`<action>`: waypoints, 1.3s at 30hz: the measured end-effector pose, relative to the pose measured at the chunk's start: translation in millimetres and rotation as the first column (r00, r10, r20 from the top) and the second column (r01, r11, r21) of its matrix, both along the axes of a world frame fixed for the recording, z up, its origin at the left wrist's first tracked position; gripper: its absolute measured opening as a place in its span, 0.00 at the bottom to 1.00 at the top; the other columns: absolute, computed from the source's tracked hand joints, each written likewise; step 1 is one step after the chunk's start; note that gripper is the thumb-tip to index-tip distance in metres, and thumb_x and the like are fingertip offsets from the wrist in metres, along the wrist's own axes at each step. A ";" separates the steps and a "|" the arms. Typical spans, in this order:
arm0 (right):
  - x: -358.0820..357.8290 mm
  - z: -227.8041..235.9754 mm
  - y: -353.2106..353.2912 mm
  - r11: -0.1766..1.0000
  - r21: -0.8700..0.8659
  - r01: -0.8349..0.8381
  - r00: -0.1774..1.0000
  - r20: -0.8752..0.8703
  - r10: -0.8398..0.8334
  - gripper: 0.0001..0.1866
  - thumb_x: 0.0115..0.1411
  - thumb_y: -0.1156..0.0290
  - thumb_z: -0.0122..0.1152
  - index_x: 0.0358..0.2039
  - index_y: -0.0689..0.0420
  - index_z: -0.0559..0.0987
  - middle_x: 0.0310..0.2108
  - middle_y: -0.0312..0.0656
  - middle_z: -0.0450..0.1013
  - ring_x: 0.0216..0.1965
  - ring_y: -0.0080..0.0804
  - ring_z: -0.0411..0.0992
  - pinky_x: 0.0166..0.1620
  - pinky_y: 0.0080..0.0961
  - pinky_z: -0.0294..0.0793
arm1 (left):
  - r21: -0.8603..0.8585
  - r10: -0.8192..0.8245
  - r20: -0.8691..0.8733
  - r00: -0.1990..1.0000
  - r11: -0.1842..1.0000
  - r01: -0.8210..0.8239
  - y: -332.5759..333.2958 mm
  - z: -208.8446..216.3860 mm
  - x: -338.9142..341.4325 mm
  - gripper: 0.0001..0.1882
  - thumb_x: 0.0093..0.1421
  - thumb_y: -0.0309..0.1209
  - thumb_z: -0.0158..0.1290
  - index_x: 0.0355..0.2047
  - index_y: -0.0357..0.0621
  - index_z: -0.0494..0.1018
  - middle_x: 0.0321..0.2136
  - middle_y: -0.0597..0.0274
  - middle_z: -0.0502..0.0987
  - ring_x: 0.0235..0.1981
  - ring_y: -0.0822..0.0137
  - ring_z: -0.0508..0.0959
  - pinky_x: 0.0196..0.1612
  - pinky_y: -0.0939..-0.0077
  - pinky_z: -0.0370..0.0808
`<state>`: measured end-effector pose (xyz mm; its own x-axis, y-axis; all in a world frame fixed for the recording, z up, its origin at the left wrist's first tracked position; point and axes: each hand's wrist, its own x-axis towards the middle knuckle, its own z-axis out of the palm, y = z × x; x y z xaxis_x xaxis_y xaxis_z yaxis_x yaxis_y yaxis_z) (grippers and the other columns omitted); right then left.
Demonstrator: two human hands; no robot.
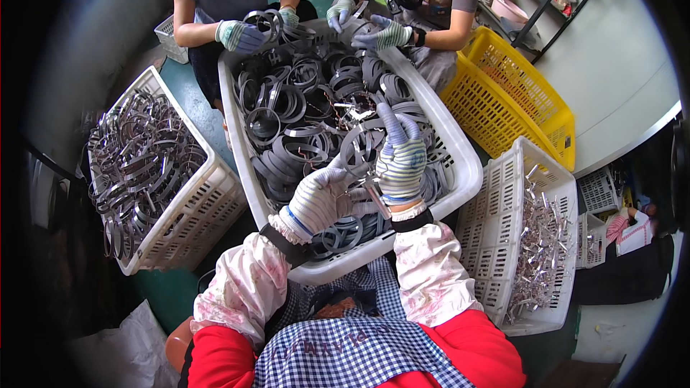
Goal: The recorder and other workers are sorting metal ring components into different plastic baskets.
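Observation:
Both my hands wear striped work gloves and meet over a white plastic crate full of grey metal band rings. My left hand is closed, its fingertips pinching the lower edge of a grey metal ring. Close on its right, my right hand points its long fingers up and away, beside the ring. Between the palms a narrow shiny metal piece slants down, its upper end against my right hand. The gloves hide the exact grip on it.
A white crate of shiny metal rings stands left. Another white crate at right holds small shiny metal pieces; behind it are yellow crates. Across the main crate, two people's gloved hands handle rings. A shelf stands far right.

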<state>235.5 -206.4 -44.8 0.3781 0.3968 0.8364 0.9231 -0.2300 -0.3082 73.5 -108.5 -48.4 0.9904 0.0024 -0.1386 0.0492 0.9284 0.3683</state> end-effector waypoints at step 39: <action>-73.5 8.5 -8.8 0.750 -0.094 -0.655 0.748 -0.222 0.626 0.20 0.65 0.77 0.54 0.57 0.50 0.78 0.63 0.49 0.68 0.59 0.48 0.71 0.58 0.36 0.73 | 0.368 0.720 -0.242 0.650 0.688 -0.626 59.5 -69.3 23.7 0.36 0.61 0.17 0.37 0.69 0.56 0.56 0.55 0.52 0.69 0.37 0.53 0.82 0.30 0.64 0.83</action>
